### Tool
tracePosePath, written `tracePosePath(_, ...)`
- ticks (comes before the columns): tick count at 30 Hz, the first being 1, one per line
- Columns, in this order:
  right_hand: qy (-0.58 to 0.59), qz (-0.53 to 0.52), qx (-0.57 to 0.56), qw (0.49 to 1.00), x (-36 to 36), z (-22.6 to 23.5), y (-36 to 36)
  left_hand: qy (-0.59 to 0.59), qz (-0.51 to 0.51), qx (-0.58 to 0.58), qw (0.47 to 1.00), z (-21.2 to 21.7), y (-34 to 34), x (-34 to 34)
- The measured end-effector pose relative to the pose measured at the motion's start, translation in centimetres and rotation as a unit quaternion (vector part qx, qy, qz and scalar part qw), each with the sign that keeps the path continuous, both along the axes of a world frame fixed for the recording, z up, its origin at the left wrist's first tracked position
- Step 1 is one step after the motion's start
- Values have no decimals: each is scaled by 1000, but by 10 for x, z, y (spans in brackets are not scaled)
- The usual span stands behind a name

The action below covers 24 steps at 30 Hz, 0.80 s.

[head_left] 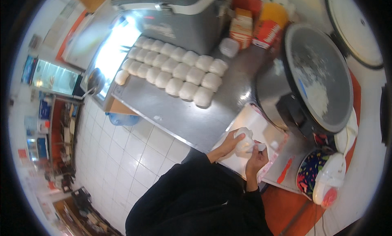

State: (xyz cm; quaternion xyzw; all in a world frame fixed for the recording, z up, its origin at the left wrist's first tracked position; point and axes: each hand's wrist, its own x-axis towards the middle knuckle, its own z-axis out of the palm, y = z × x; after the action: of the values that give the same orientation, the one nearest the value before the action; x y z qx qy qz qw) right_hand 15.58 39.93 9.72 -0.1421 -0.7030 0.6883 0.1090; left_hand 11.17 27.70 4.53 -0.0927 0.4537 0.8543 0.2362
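Near the table's front edge, my left hand (pixel 229 145) is closed around a rounded white bundle (pixel 243 142), with the thumb over its top. My right hand (pixel 257 159) is beside it, fingers pinched on a small white end (pixel 260 147) that seems to belong to the same bundle. Whether a thin wrap covers it is too blurred to tell. Below both hands lies a white sheet with a pink-patterned edge (pixel 267 168). Farther left, similar white bundles (pixel 173 68) sit side by side in several rows on the metal table (pixel 163 109).
A large cooker pot (pixel 269 89) with white rice (pixel 316 95) inside stands right of my hands. Its round lid (pixel 355 26) is behind it. A grey cooler box (pixel 179 28) and cartons (pixel 241 28) stand at the back. A patterned container (pixel 312 170) is at the right.
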Motion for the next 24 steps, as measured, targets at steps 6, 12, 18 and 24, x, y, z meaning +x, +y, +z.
tracePosePath(6,-35,30,-296,954,-32,23,-105,222,-42,-142,964,63,-107,-8)
tracePosePath(12,-266,205,-241,911,-66,9,-197,213,46,-129,967,81,-209,-21)
tracePosePath(18,-134,248,73,957,-81,-52,-267,141,66,-336,929,78,-305,-27)
tracePosePath(24,-139,178,-49,973,-98,-19,-302,56,306,-584,750,15,-459,-82)
